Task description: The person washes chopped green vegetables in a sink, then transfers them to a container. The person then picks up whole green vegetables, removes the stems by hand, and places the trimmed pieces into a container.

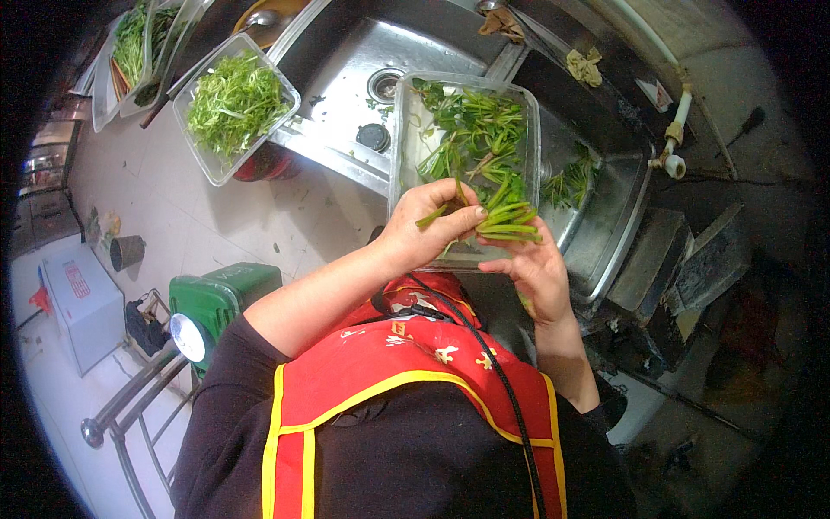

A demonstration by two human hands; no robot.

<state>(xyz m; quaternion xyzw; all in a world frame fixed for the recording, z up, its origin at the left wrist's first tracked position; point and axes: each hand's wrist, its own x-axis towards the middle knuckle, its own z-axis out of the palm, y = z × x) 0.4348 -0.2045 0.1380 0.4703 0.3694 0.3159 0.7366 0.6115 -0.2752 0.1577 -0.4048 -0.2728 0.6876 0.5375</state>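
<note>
My left hand [431, 217] pinches green vegetable stems between thumb and fingers, with a cut stem end poking out beside the thumb. Against it, my right hand [535, 269] supports a bunch of leafy-green stems [509, 224], the stem ends fanned towards the right palm. Both hands are over the near end of a clear plastic tub [533, 139] that rests across the sink. More stemmed greens [480, 123] lie loose inside the tub. My fingers and the bunch hide part of its near side.
A stainless-steel sink [428, 48] has a drain strainer [386, 85] and a black round stopper [373, 137]. More greens [574, 178] lie in the right basin. Shredded greens fill another plastic tub [292, 97] at left. A green bin [227, 285] and metal rail [133, 383] stand left.
</note>
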